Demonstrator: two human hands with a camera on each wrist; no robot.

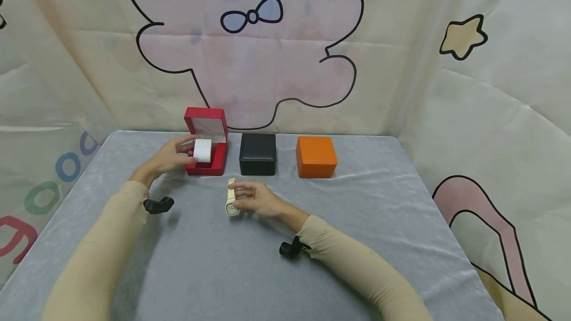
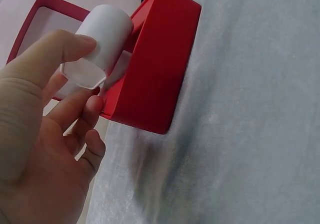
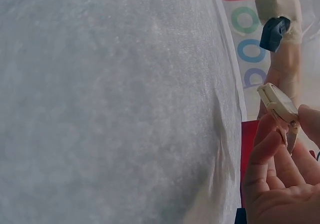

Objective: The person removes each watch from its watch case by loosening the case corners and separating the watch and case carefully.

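While the left hand pinches a white roll at the open red box, the right hand grips a cream watch; this watch is in front of the gap between the red box and a black box.

The grey cloth covering the surface is looking soft and velvety, its short nap catching the light in faint wrinkles. The red watch box is showing smooth, nearly matt outer walls, and its pale lid lining is appearing smooth. The white watch cushion is looking smooth and matt. The black box is resembling leather with a soft sheen; the orange box is appearing smooth with a low gloss. The cream wristwatch is showing a smooth, plastic- or metal-like case. The printed backdrop is looking like creased fabric.
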